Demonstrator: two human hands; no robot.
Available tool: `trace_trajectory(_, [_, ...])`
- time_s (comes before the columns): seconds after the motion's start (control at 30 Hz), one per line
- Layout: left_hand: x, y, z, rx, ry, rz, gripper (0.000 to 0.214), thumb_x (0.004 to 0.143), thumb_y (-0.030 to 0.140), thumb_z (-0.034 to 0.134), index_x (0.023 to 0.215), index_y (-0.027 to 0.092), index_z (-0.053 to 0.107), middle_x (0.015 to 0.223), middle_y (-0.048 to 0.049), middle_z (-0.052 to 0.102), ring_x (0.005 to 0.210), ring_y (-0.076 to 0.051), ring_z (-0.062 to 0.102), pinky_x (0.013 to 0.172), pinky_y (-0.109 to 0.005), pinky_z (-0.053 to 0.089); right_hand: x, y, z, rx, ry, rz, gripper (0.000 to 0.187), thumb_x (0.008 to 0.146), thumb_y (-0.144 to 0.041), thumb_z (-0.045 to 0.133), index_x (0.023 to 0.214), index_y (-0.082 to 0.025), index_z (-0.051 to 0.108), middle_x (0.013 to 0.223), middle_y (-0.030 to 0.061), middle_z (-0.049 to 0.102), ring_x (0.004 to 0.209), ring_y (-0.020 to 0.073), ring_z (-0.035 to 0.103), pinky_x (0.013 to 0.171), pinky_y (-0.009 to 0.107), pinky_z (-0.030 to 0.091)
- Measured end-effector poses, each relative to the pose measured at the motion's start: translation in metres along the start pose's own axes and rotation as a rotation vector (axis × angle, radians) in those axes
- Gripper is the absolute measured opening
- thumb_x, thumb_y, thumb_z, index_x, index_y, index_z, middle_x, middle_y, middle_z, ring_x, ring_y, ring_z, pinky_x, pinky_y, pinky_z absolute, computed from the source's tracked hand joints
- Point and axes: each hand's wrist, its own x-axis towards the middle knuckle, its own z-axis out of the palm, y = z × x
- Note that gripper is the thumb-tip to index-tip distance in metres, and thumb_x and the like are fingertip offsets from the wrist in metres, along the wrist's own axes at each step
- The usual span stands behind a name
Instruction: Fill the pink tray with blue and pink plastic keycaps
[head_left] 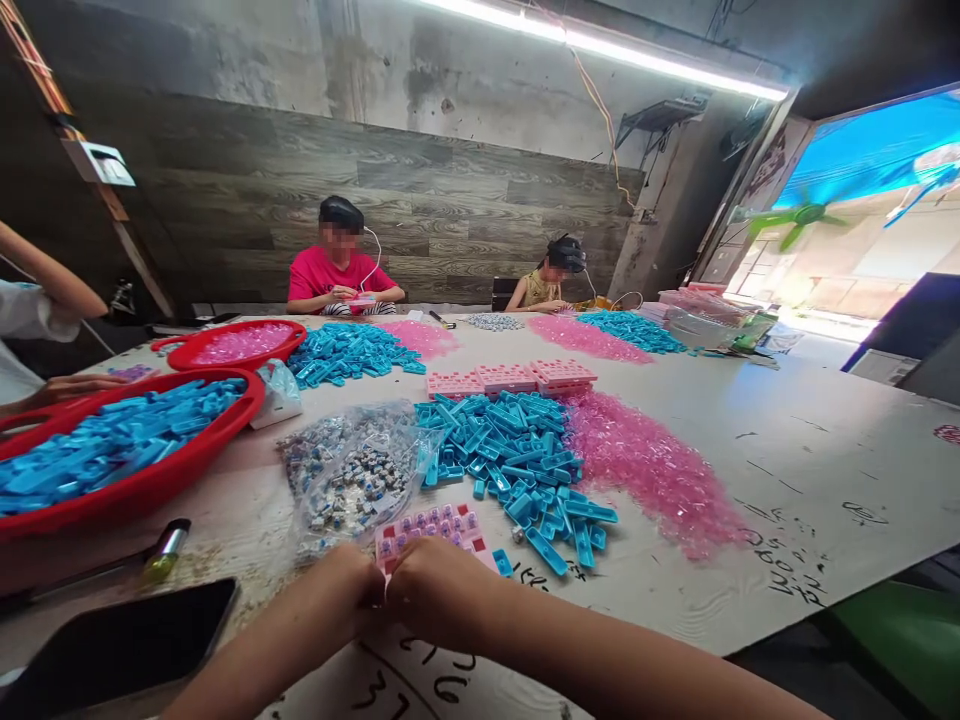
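A pink slotted tray (465, 520) lies at the table's near side, with small clear-purple pieces in many of its slots. At its near left corner is my left hand (349, 582), its fingers curled in against the tray. My right hand (435, 585) bends over the near edge, fingers closed and pointing down; its fingertips and anything in them are hidden behind the hand. Just left of the tray, a clear plastic bag (352, 470) holds small metallic-and-blue parts. Blue plastic pieces (517, 450) are heaped behind the tray, beside a pile of clear pink pieces (645, 460).
Stacked pink trays (510, 378) stand behind the blue heap. To the left are a red basket (202, 475) of blue pieces, a red basket (296, 345) of pink pieces, a lighter (166, 550) and a phone (127, 640). Two people sit opposite; another person's arm shows at left.
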Motion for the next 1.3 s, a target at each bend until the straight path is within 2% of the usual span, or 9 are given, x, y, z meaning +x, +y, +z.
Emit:
trace_trajectory(0.17, [-0.003, -0.003, -0.001, 0.058, 0.002, -0.031, 0.019, 0.059, 0.015, 0.047, 0.044, 0.015, 0.035, 0.048, 0.0057, 0.018, 0.047, -0.007, 0.022, 0.045, -0.022, 0.015, -0.003, -0.002, 0.005, -0.073, -0.041, -0.011, 0.013, 0.073, -0.012, 0.06, 0.064, -0.014, 0.068, 0.064, 0.0041, 0.068, 0.057, 0.014, 0.058, 0.054, 0.023, 0.04])
trace_trajectory(0.3, [-0.005, -0.007, -0.002, 0.135, 0.037, -0.012, 0.018, 0.062, 0.017, 0.049, 0.045, 0.014, 0.045, 0.045, 0.0059, 0.027, 0.046, -0.007, 0.026, 0.046, -0.022, 0.016, -0.018, 0.008, -0.004, 0.14, 0.054, -0.016, 0.013, 0.075, -0.01, 0.06, 0.076, -0.016, 0.071, 0.087, 0.0041, 0.072, 0.076, 0.0137, 0.063, 0.065, 0.021, 0.046])
trace_trajectory(0.47, [-0.011, -0.005, -0.009, 0.132, 0.036, -0.029, 0.014, 0.063, 0.023, 0.055, 0.053, 0.014, 0.058, 0.048, 0.0049, 0.04, 0.048, -0.008, 0.035, 0.047, -0.021, 0.02, -0.066, 0.06, -0.036, 0.117, 0.349, 0.331, 0.031, 0.074, -0.002, 0.056, 0.094, -0.021, 0.07, 0.095, 0.0043, 0.07, 0.09, 0.0174, 0.062, 0.08, 0.032, 0.048])
trace_trajectory(0.53, [-0.015, -0.002, -0.013, 0.108, 0.033, -0.037, 0.012, 0.062, 0.022, 0.057, 0.054, 0.014, 0.058, 0.049, 0.0048, 0.042, 0.048, -0.008, 0.036, 0.046, -0.02, 0.021, -0.087, 0.082, -0.044, 0.013, 0.285, 0.409, 0.035, 0.07, 0.002, 0.057, 0.093, -0.021, 0.07, 0.097, 0.0052, 0.07, 0.095, 0.0214, 0.06, 0.085, 0.039, 0.047])
trace_trajectory(0.73, [-0.02, -0.002, -0.019, 0.093, 0.071, 0.055, 0.011, 0.065, 0.021, 0.057, 0.057, 0.014, 0.059, 0.053, 0.0037, 0.051, 0.05, -0.009, 0.044, 0.045, -0.019, 0.025, -0.113, 0.109, -0.036, 0.026, 0.128, 0.377, 0.039, 0.065, 0.003, 0.06, 0.093, -0.021, 0.071, 0.098, 0.0052, 0.069, 0.095, 0.0215, 0.06, 0.083, 0.034, 0.049])
trace_trajectory(0.8, [-0.015, -0.007, -0.021, 0.074, 0.172, 0.076, 0.019, 0.074, 0.026, 0.053, 0.06, 0.014, 0.06, 0.053, 0.0025, 0.053, 0.051, -0.01, 0.046, 0.048, -0.02, 0.029, -0.111, 0.112, -0.03, 0.023, 0.135, 0.365, 0.037, 0.066, 0.003, 0.058, 0.091, -0.021, 0.071, 0.094, 0.0055, 0.069, 0.093, 0.0216, 0.06, 0.08, 0.034, 0.05])
trace_trajectory(0.9, [-0.004, -0.021, -0.023, 0.076, 0.519, 0.082, 0.024, 0.083, 0.025, 0.043, 0.074, 0.016, 0.063, 0.07, -0.0028, 0.061, 0.066, -0.015, 0.055, 0.062, -0.025, 0.041, -0.108, 0.117, -0.024, 0.025, 0.175, 0.349, 0.034, 0.067, 0.002, 0.056, 0.088, -0.021, 0.072, 0.09, 0.0055, 0.069, 0.089, 0.0211, 0.061, 0.078, 0.034, 0.05])
trace_trajectory(1.03, [0.01, -0.045, -0.022, 0.074, 0.826, 0.057, 0.027, 0.082, 0.014, 0.037, 0.092, 0.017, 0.062, 0.094, -0.0087, 0.063, 0.089, -0.021, 0.057, 0.083, -0.035, 0.045, -0.107, 0.12, -0.029, 0.203, 0.38, 0.373, 0.025, 0.072, -0.014, 0.06, 0.093, -0.022, 0.07, 0.092, 0.0068, 0.068, 0.089, 0.0218, 0.062, 0.082, 0.038, 0.05])
trace_trajectory(1.3, [0.019, -0.06, -0.006, -0.003, 0.53, 0.011, 0.055, 0.063, -0.008, 0.037, 0.099, 0.021, 0.066, 0.128, -0.0066, 0.053, 0.118, -0.024, 0.048, 0.103, -0.038, 0.035, -0.118, 0.102, -0.067, 1.068, 0.782, 0.582, 0.061, 0.067, -0.061, 0.062, 0.113, -0.022, 0.062, 0.103, 0.0135, 0.067, 0.097, 0.0286, 0.062, 0.081, 0.039, 0.052])
